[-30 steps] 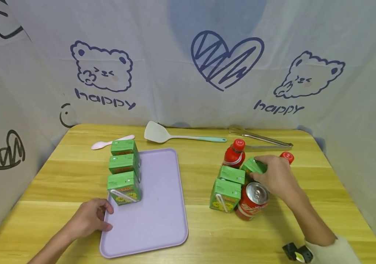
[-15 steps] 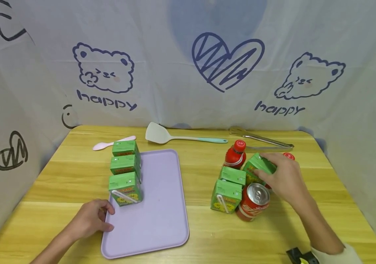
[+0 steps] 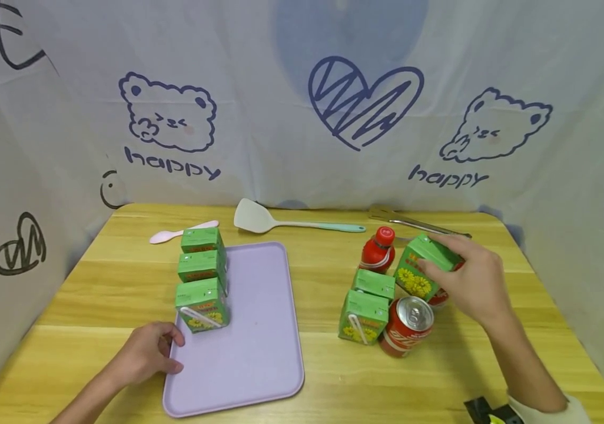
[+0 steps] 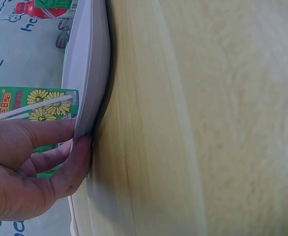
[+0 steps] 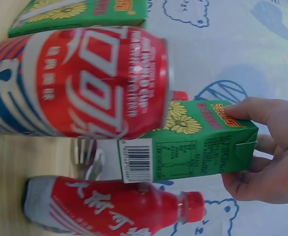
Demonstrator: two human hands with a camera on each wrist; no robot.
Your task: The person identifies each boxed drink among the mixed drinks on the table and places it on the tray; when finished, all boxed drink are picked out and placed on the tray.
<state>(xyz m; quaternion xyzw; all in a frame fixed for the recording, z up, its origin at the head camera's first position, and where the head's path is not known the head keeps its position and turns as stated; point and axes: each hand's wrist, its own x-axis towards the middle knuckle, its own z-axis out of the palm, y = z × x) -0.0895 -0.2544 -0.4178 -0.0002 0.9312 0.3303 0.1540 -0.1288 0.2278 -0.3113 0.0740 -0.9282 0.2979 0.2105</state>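
Gripping a green cardboard carton (image 3: pixel 415 278), the right hand (image 3: pixel 473 281) should clear the red metal can (image 3: pixel 405 333), left hand (image 3: pixel 145 353) pinching a lilac tray (image 3: pixel 251 347).

1. A green drink carton (image 3: pixel 415 275) hangs clear of the wooden table (image 3: pixel 344 388), leaning slightly, its upper end between the thumb and fingers of the person's right hand (image 3: pixel 471 277). I can see yellow flowers and orange-red lettering on its front.
2. The lilac tray (image 3: pixel 254 353) lies flat, with rounded corners and a low raised rim. The left hand (image 3: pixel 145 350) pinches its left edge.
3. Three matching cartons, the front one (image 3: pixel 203 306), middle one (image 3: pixel 201 265) and rear one (image 3: pixel 201 238), stand upright in a row along the tray's left side. A white straw slants across the front one's face.
4. Two more, a nearer carton (image 3: pixel 364 318) and a farther carton (image 3: pixel 376 282), stand upright close together on the table.
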